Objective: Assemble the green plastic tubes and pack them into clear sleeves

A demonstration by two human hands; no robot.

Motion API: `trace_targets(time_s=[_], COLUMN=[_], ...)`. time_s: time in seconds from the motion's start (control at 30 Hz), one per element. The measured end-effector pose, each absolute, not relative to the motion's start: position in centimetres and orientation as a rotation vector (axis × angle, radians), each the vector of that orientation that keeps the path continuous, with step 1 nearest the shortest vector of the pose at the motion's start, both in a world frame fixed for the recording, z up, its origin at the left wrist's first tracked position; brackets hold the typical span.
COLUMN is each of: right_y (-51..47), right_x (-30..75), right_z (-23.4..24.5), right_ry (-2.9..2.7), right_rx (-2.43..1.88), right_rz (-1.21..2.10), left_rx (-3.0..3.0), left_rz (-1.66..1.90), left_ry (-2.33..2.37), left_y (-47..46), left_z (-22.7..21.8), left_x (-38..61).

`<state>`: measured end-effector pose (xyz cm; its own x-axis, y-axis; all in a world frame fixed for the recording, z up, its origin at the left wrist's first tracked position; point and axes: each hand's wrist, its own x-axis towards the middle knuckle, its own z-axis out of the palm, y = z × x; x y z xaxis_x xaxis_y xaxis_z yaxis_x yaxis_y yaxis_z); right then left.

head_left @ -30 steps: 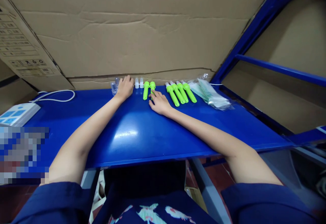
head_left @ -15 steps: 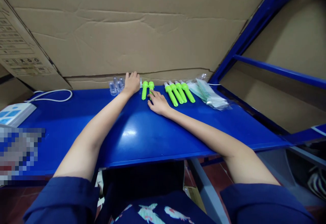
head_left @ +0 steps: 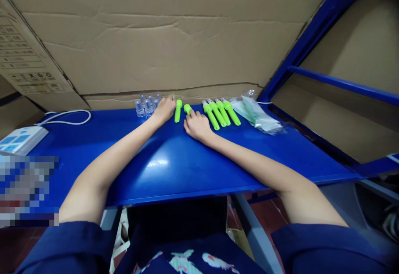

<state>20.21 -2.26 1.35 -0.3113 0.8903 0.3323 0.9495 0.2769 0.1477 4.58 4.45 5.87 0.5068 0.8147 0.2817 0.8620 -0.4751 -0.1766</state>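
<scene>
Think of the blue, shiny bench [head_left: 174, 170] as a clock, with the person at six o'clock. The right hand [head_left: 198, 124] is near one o'clock, and its grip is closed on a bright green plastic tube [head_left: 187, 108]. The tube's round top peeks out past the fingers toward eleven o'clock. The left hand [head_left: 166, 107] is at eleven o'clock, near the back edge. Its fingers hide what is under them, so I can't be sure if that grip is loose or has something in it.

Just beside it, toward three o'clock, lies a second bright green tube [head_left: 178, 111]. On its nine o'clock side stands a bunch of small, clear plastic caps [head_left: 149, 107]. Between one and two o'clock, four bright green tubes with clear tips [head_left: 218, 115] lie side by side. A clear plastic bag with something pale green in it [head_left: 260, 118] is at two o'clock. At nine o'clock sits a white and blue power strip [head_left: 26, 139] with a white cord [head_left: 71, 122].
</scene>
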Motion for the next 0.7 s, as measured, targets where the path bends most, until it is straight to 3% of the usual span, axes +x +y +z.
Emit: trace_targets(time_s=[0.43, 0.7], right_y=[-1.7, -1.6], right_x=[20.7, 21.0], right_z=[1.5, 1.3], right_ry=[-2.247, -2.212], right_rx=[-1.865, -1.874], right_rz=[-0.411, -0.342], left_rx=[-2.68, -2.707], left_rz=[-0.572, -0.572], left_ry=[-1.418, -1.318], left_y=[-0.1, 0.1], left_z=[2.6, 1.1], left_x=[-0.1, -0.8])
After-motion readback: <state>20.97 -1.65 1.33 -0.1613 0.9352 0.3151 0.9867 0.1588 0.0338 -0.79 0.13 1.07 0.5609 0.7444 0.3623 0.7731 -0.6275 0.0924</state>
